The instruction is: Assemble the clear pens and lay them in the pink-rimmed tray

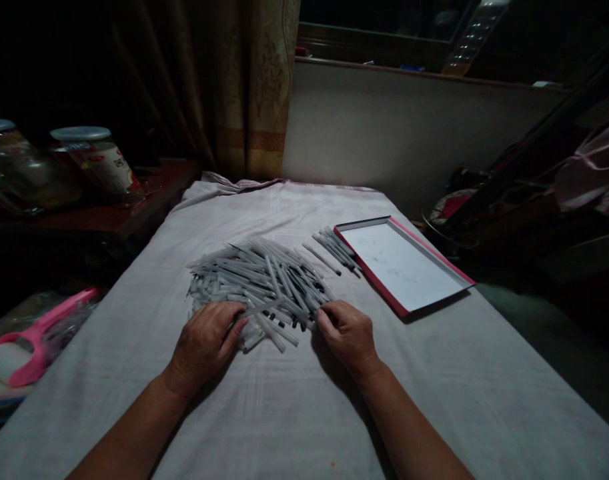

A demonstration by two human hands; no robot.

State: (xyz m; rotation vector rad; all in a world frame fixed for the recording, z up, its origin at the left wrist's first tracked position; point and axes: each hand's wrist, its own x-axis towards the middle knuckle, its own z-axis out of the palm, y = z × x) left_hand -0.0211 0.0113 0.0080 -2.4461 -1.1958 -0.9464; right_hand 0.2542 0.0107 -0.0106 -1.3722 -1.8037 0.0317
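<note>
A heap of several thin white pens with dark tips lies in the middle of a cloth-covered table. My left hand rests on the heap's near left edge, fingers curled around one pen that sticks out to the right. At the near right edge of the heap, my right hand has its fingertips pinched together among the pens. A few separate pens lie in a row beside a shallow red-rimmed white tray at the right.
Two lidded jars stand on a dark wooden shelf at the left. A pink plastic object lies in a bag at the lower left. A curtain and wall stand behind the table. Dark clutter fills the right side.
</note>
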